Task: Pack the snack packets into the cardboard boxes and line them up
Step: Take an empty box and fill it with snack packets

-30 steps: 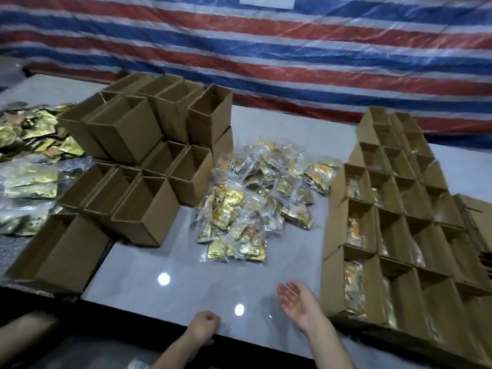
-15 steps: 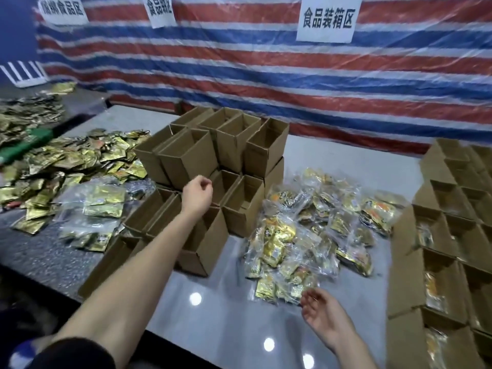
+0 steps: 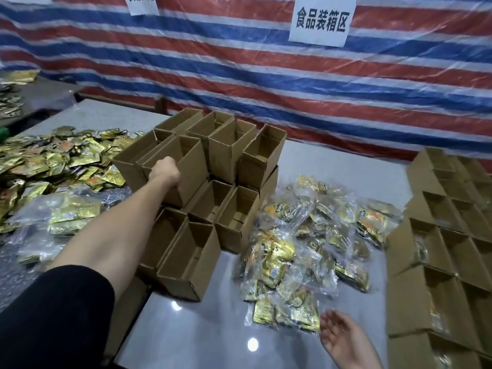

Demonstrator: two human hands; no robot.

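Note:
Empty open-topped cardboard boxes (image 3: 239, 227) stand stacked in two layers at the table's middle. My left hand (image 3: 165, 172) reaches over them and grips the near wall of an upper-layer cardboard box (image 3: 190, 169). A heap of gold snack packets in clear bags (image 3: 308, 246) lies right of the stack. Just below that heap, near the bottom edge, my right hand (image 3: 343, 339) hovers with fingers spread, holding nothing. Rows of lined-up boxes (image 3: 436, 262) at the right hold packets.
More loose gold packets (image 3: 53, 161) and bagged ones (image 3: 72, 214) cover the left side. A striped red, white and blue tarp (image 3: 266, 75) with white paper signs (image 3: 320, 20) hangs behind. The grey table (image 3: 202, 334) shows bare surface in front.
My left arm stretched forward from the near table edge to the box stack and took hold of an upper box. The view swung left and up; my right hand stayed low by the packets.

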